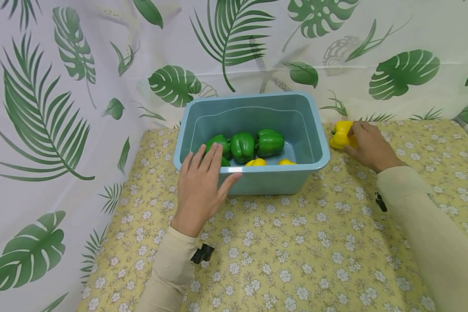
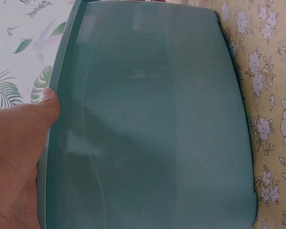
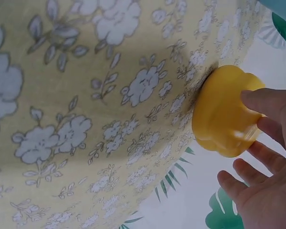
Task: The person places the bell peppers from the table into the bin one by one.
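A blue-green plastic bin (image 1: 265,180) stands on the table, with several green bell peppers (image 1: 242,147) inside. Parts of yellow peppers (image 1: 256,162) show just behind its front wall. My left hand (image 1: 200,190) rests on the bin's front rim at the left corner, fingers extended over the inside and thumb along the rim. In the left wrist view, the thumb lies at the edge of the bin's wall (image 2: 148,119). To the right of the bin, my right hand (image 1: 372,147) holds a yellow bell pepper (image 1: 340,134) between thumb and fingers, close to the table (image 3: 229,109).
A yellow flowered cloth (image 1: 273,251) covers the table. White sheeting with green leaf prints (image 1: 113,52) hangs behind and along the left side, close to the bin's back. A dark strap piece (image 1: 203,254) sits at the left wrist.
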`<state>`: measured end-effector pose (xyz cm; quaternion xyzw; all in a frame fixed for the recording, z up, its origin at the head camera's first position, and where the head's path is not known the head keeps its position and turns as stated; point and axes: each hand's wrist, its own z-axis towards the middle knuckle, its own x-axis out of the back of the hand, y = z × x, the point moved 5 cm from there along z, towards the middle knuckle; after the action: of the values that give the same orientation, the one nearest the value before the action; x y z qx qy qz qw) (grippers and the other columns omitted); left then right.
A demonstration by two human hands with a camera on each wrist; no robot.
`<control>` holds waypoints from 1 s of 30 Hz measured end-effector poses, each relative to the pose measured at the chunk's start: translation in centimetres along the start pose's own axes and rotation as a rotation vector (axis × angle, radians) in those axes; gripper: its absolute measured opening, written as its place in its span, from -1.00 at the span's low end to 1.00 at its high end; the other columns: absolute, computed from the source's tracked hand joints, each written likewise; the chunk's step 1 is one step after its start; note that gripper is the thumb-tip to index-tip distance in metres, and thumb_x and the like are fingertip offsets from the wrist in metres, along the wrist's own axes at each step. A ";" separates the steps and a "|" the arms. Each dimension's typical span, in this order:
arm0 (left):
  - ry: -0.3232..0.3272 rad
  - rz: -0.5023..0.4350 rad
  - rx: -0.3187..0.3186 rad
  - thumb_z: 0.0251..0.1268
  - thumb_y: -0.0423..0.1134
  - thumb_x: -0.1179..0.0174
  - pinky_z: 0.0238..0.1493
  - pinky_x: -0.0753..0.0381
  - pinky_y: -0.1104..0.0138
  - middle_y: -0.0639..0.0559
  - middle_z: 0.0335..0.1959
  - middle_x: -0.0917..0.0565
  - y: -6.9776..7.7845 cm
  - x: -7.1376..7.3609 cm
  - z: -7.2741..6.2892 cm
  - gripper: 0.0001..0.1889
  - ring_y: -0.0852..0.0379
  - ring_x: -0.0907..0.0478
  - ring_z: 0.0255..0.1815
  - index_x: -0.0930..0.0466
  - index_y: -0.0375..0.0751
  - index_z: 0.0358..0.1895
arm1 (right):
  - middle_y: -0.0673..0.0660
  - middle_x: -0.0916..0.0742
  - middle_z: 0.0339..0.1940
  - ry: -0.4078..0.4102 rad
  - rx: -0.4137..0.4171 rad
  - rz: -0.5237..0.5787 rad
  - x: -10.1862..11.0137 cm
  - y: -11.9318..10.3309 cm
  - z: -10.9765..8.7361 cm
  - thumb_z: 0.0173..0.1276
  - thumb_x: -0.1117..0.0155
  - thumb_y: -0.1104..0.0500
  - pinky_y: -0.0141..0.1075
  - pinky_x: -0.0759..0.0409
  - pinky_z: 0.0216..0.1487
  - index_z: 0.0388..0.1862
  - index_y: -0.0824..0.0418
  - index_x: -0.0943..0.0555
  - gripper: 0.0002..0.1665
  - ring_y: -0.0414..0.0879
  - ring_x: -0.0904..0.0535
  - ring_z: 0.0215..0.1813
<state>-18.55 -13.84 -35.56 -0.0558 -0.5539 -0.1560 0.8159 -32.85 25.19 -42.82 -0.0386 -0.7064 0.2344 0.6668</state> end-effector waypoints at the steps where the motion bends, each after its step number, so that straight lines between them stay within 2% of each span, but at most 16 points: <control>1: -0.004 0.000 0.002 0.47 0.35 0.03 0.56 -0.10 -0.05 -0.12 0.50 -0.38 0.0 0.0 0.0 -0.15 -0.14 -0.22 0.55 -0.23 -0.21 0.57 | 0.57 -0.41 0.22 0.005 0.002 -0.006 0.0 0.0 -0.1 0.38 -0.32 0.34 0.35 -0.34 0.28 0.07 0.56 -0.36 -0.56 0.48 -0.30 0.23; 9: -0.011 -0.008 0.011 0.46 0.33 -0.01 0.58 -0.05 -0.03 -0.10 0.50 -0.38 0.1 0.0 0.0 -0.16 -0.13 -0.22 0.55 -0.22 -0.20 0.58 | 0.56 -0.48 0.09 0.058 0.025 -0.085 0.0 -0.1 -0.3 0.31 -0.40 0.35 0.31 -0.35 0.26 0.08 0.53 -0.37 -0.49 0.46 -0.40 0.12; 15: -0.002 -0.011 0.008 0.47 0.32 -0.02 0.56 -0.09 -0.05 -0.11 0.50 -0.38 0.1 -0.1 0.0 -0.17 -0.14 -0.23 0.55 -0.23 -0.21 0.57 | 0.59 -0.44 0.23 0.049 0.040 -0.136 -0.1 -0.2 -0.1 0.30 -0.43 0.32 0.36 -0.31 0.29 0.48 0.43 -0.25 -0.15 0.52 -0.36 0.20; 17: -0.003 -0.010 0.008 0.47 0.32 -0.01 0.56 -0.09 -0.05 -0.11 0.50 -0.38 0.1 -0.1 0.0 -0.16 -0.14 -0.23 0.55 -0.23 -0.21 0.57 | 0.59 -0.42 0.25 0.030 0.034 -0.136 -0.2 -0.1 -0.1 0.31 -0.42 0.32 0.38 -0.35 0.24 0.53 0.41 -0.22 -0.12 0.54 -0.35 0.19; 23: -0.004 -0.011 0.007 0.46 0.32 -0.03 0.57 -0.07 -0.04 -0.12 0.49 -0.39 0.1 0.0 0.0 -0.15 -0.14 -0.23 0.54 -0.23 -0.22 0.57 | 0.60 -0.32 0.29 -0.011 -0.010 -0.073 -0.3 0.1 -0.3 0.40 -0.36 0.25 0.42 -0.40 0.15 0.55 0.41 -0.20 -0.15 0.55 -0.26 0.22; 30: 0.006 -0.007 0.000 0.48 0.36 0.09 0.56 -0.08 -0.04 -0.13 0.49 -0.39 0.1 0.0 -0.1 -0.15 -0.15 -0.25 0.53 -0.23 -0.22 0.57 | 0.62 -0.28 0.32 -0.003 -0.011 0.037 -0.4 0.0 -0.3 0.40 -0.40 0.13 0.43 -0.41 0.12 0.48 0.46 -0.22 -0.15 0.55 -0.26 0.22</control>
<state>-18.48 -13.78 -35.59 -0.0536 -0.5515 -0.1589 0.8172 -32.52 25.12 -43.18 -0.0547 -0.7079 0.2428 0.6610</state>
